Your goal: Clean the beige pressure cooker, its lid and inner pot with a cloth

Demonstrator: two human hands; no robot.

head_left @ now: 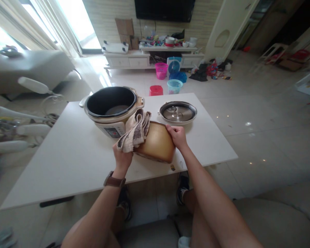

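Observation:
A gold-coloured inner pot [157, 142] is tilted on its side above the front of the white table. My right hand [178, 135] grips its rim at the right, thumb on the outside. At the pot's left, my left hand [123, 158] is closed on a folded beige and brown cloth [136, 132], which lies against the pot's side. Behind the cloth stands the pressure cooker body [111, 119], lidless, its dark inside showing. The round cooker lid [178, 112] lies on the table to the right, its metal inner side up.
The white table [85, 168] carries a small dark sticker near its front edge. White-backed chairs [33, 130] stand at the left. Beyond are a pink basket [161, 70], a light blue basket [174, 86], a red stool [156, 90] and a cluttered TV cabinet [138, 62].

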